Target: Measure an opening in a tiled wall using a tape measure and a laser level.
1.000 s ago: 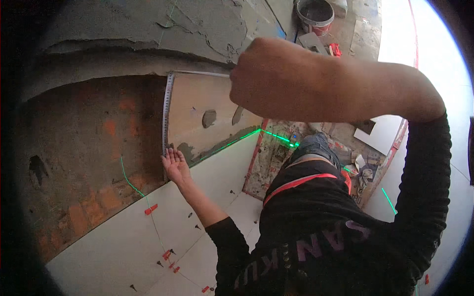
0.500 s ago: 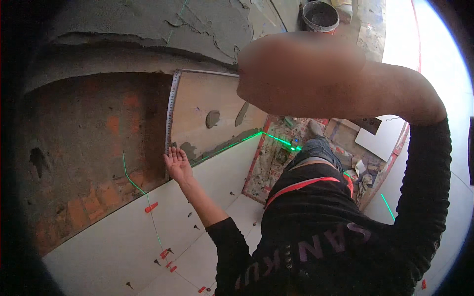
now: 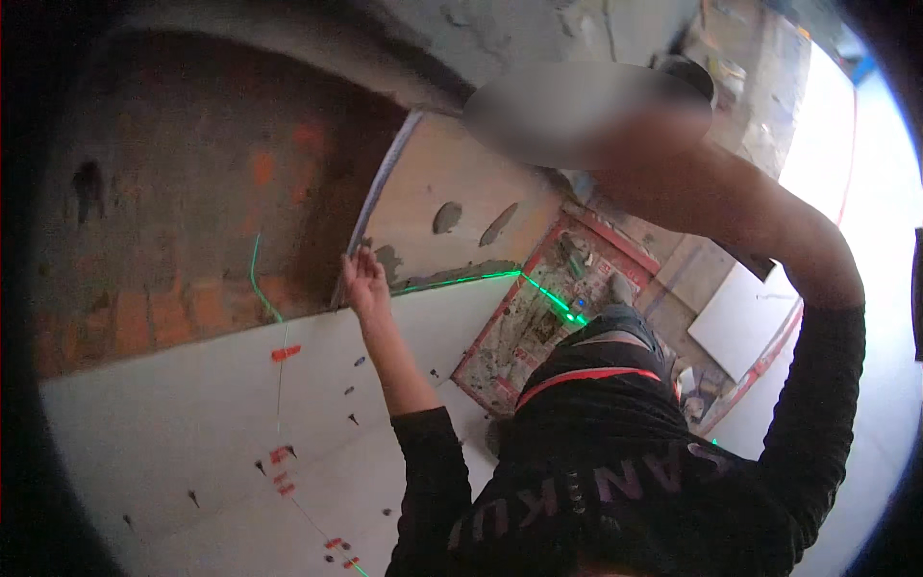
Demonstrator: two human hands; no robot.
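My left hand (image 3: 366,282) is raised palm up, fingers stretched out and apart, holding nothing I can make out. Its fingertips are at the lower end of a pale edge strip (image 3: 386,178); whether they press on it I cannot tell. That strip runs along the left side of a tan panel (image 3: 413,192) bearing dabs of grey mortar (image 3: 447,217). On the other side, my right forearm (image 3: 740,197) reaches up and inward across the view. A blurred patch covers its far end, so my right hand and anything in it are hidden.
White wall tiles (image 3: 192,404) with red clips (image 3: 286,353) and dark spacers run along the lower left. Left of the strip is rough brown wall (image 3: 192,212). A green laser line (image 3: 461,282) crosses the corner. Below lie a stained red-edged floor covering (image 3: 538,332) and a white tile piece (image 3: 745,332).
The whole view has shifted and tilted. My right forearm has swung from nearly level to a slant. My left hand stays by the strip's lower end, its fingers a little more bent.
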